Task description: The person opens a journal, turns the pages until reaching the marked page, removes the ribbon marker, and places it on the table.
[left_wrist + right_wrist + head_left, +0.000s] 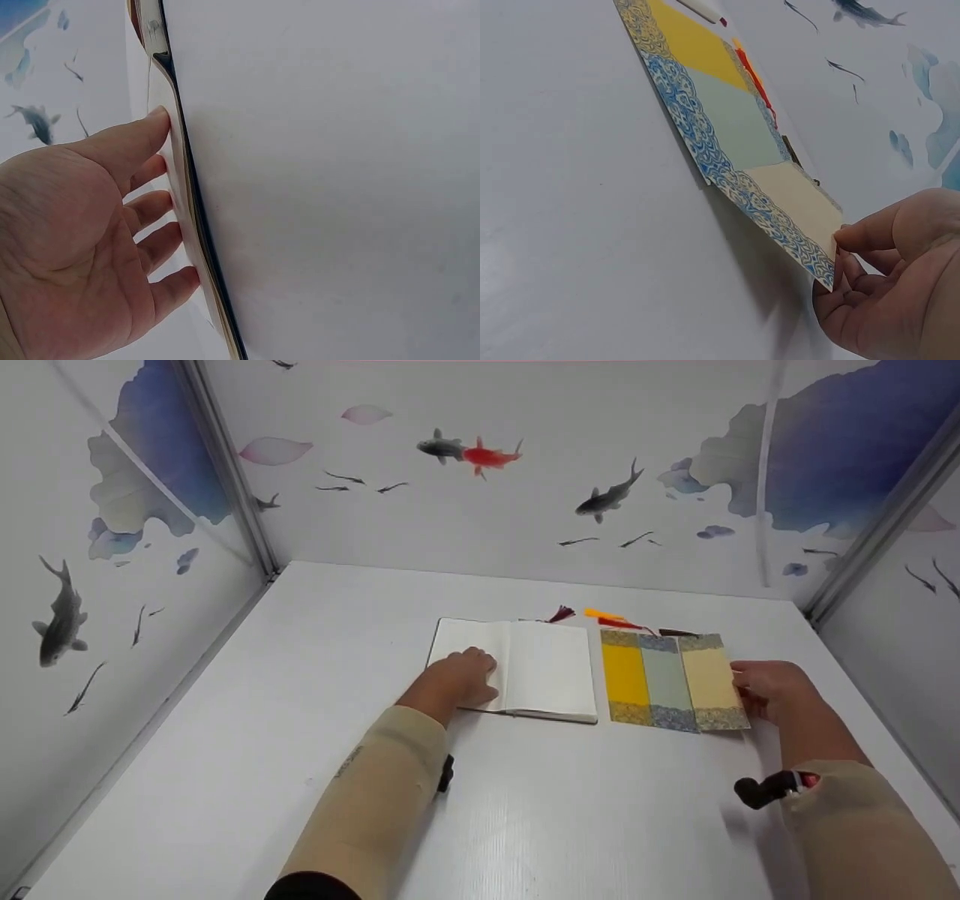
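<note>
An open notebook [551,667] with blank white pages lies on the white table. My left hand [463,679] rests on its left page; in the left wrist view the fingertips [174,232] press the page near the notebook's edge. To the right, three bookmarks lie side by side: a yellow one [624,667], a pale green one [666,682] and a cream one [707,675], each with patterned end bands. Thumb and fingers of my right hand [776,690] pinch the cream bookmark's right edge. In the right wrist view that edge is raised off the table.
Behind the bookmarks lie orange [600,614], red [622,624] and dark [677,632] tassels. A maroon tassel [561,614] sticks out behind the notebook. White panels printed with fish enclose the table [525,810] at the back and sides.
</note>
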`<state>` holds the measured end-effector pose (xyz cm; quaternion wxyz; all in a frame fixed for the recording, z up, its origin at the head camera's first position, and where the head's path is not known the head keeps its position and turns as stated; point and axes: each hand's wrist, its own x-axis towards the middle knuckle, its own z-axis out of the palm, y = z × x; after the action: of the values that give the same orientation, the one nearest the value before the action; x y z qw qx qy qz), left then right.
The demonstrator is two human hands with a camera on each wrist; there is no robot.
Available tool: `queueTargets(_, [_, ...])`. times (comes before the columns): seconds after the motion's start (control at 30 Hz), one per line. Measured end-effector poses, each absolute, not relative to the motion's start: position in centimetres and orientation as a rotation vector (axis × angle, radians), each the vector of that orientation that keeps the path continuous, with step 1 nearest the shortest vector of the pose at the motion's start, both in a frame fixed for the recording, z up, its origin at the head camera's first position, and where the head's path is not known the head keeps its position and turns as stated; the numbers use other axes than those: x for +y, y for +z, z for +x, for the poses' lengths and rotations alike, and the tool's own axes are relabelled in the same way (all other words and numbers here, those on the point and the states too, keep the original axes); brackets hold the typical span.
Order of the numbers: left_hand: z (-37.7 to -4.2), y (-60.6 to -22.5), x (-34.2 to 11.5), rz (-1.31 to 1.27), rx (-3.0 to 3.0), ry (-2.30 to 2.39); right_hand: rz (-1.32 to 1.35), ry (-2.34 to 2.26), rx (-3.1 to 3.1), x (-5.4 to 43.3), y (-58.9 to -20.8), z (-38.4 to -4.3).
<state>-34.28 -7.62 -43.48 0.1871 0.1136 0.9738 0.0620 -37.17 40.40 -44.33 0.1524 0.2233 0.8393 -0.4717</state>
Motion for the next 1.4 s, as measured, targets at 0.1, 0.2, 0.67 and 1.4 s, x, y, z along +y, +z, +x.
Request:
queueTargets(0.1, [-34.3, -43.4, -7.6, 0.322, 2.739, 0.172, 0.638, -1.338, 2.427, 40.3, -44.5, -37.2])
queueTargets(0.2, [-34.3, -43.4, -7.6, 0.334, 2.735, 0.168, 0.636, -1.324, 2.446, 40.4, -44.7, -37.2])
queueTargets(0.67, [-33.9, -42.7, -7.4, 0.315, 2.721, 0.182, 0.691, -1.33, 2.499, 40.0, -44.4, -36.5])
queueTargets(1.4, [-34.1, -43.2, -7.6, 0.305, 2.734, 0.2, 0.527, -1.457, 2.46, 31.1, -42.6, -35.5])
